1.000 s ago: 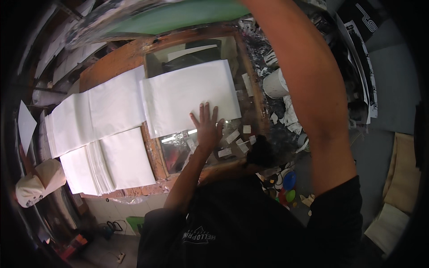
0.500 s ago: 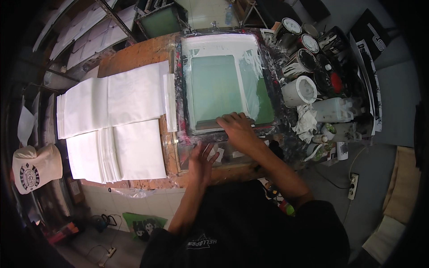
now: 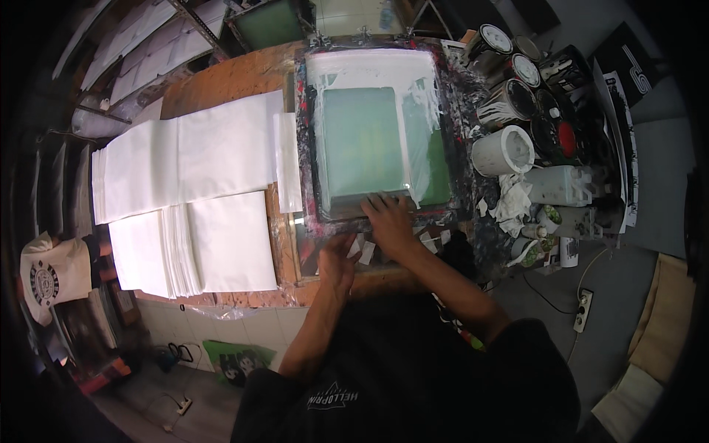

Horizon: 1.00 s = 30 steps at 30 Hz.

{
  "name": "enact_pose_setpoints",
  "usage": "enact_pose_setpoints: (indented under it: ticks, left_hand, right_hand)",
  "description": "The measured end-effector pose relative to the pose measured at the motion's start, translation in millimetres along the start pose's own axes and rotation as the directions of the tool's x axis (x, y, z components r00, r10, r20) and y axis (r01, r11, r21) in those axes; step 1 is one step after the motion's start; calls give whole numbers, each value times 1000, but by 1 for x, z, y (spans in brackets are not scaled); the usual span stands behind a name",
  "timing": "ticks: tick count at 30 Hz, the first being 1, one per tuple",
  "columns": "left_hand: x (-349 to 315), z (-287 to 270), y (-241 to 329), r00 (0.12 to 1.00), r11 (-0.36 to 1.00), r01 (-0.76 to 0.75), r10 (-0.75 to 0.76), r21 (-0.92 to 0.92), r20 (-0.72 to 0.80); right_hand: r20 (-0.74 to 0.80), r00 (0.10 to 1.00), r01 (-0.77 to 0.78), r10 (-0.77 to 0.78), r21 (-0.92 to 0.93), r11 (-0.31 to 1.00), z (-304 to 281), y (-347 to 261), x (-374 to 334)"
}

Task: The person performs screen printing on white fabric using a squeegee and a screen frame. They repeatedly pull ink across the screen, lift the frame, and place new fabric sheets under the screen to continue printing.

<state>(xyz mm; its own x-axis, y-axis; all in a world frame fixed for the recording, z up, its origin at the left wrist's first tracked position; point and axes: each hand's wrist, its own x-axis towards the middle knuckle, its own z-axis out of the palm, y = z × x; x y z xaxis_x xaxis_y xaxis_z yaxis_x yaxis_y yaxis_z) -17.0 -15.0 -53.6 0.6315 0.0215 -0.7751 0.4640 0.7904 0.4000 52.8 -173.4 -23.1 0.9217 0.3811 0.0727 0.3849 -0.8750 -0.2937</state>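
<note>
A screen-printing frame (image 3: 436,111) lies on the worktable, its mesh pale green with white ink spread at the far end and along the right. Near the mesh's front edge rests a wide squeegee (image 3: 353,200). My right hand (image 3: 389,221) is closed over the squeegee's right part, fingers on top. My left hand (image 3: 338,262) is at the frame's front edge, its fingers drawn together against the rim; the fingertips are partly hidden. Left of the frame lie stacks of folded white fabric (image 3: 221,148), with a narrow white strip (image 3: 288,162) between.
Ink-smeared cans (image 3: 509,100), a white bucket (image 3: 504,151), a crumpled rag (image 3: 511,201) and plastic bottles (image 3: 557,184) crowd the right side. Shelves (image 3: 148,44) stand at the far left. A power strip (image 3: 583,310) lies at lower right.
My left hand has gone from spread fingers to fingers drawn in at the frame's front edge. My right hand stays on the squeegee. The view has shifted slightly.
</note>
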Motion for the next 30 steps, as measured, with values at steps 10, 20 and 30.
enact_pose_setpoints:
  ticks: [10,20,30]
  left_hand:
    - [-12,24,6,994,995,-4,15,96,-110]
    - [-21,26,10,995,997,-31,39,75,-95]
    - [-22,13,12,989,977,-146,140,152,50]
  right_hand:
    - [-127,991,-44,39,-34,998,13,75,173]
    - [-86,988,-136,129,-81,987,-3,141,303]
    - [144,981,-149,130,131,980,-73,125,234]
